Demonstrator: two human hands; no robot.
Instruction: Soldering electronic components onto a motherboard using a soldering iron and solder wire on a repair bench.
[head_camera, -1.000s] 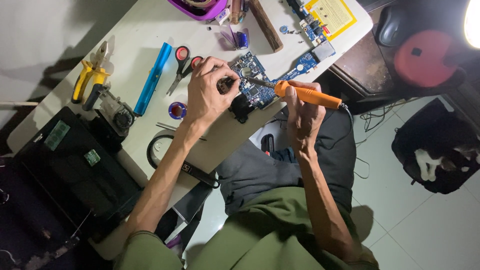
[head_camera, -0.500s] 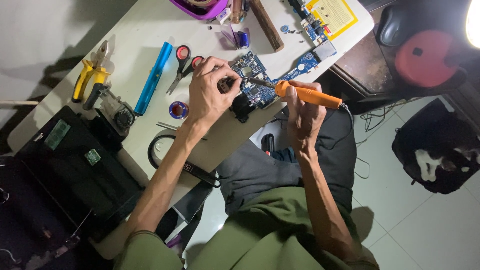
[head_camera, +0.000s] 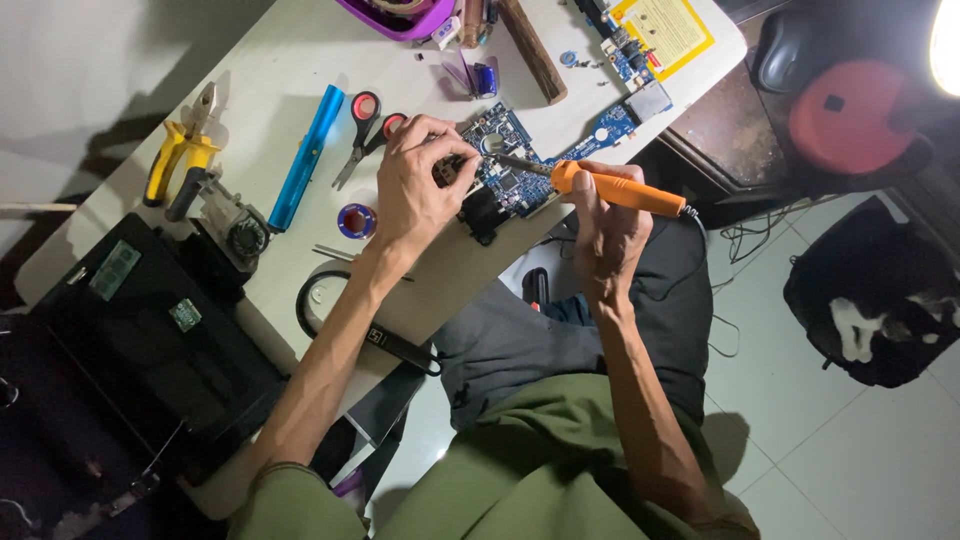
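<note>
The right hand (head_camera: 603, 232) is wrapped around the orange handle of a soldering iron (head_camera: 610, 187), its thin metal tip reaching onto the blue circuit board (head_camera: 505, 172) that lies near the table's front edge. The left hand (head_camera: 415, 185) rests on the board's left end, fingertips pinched together on something small; what they hold is hidden under the fingers and cannot be made out. A black part just below the board is half covered by the same hand.

Around them on the pale table (head_camera: 270, 60) lie red-handled scissors (head_camera: 365, 125), a smooth blue tube-shaped tool (head_camera: 305, 158), a small round purple spool (head_camera: 355, 220), yellow-handled pliers (head_camera: 180, 150) and a black ring-shaped cable (head_camera: 320, 305). A dark wooden stick (head_camera: 530, 48) lies slantwise near the far edge. A purple bowl (head_camera: 400, 15) is cut off by the top of the frame. A second narrow blue board (head_camera: 625, 50) sits beside a yellow rectangular sheet (head_camera: 668, 25) with fine print too small to read. At left, a black case (head_camera: 140, 340) bears two small greenish labels.
</note>
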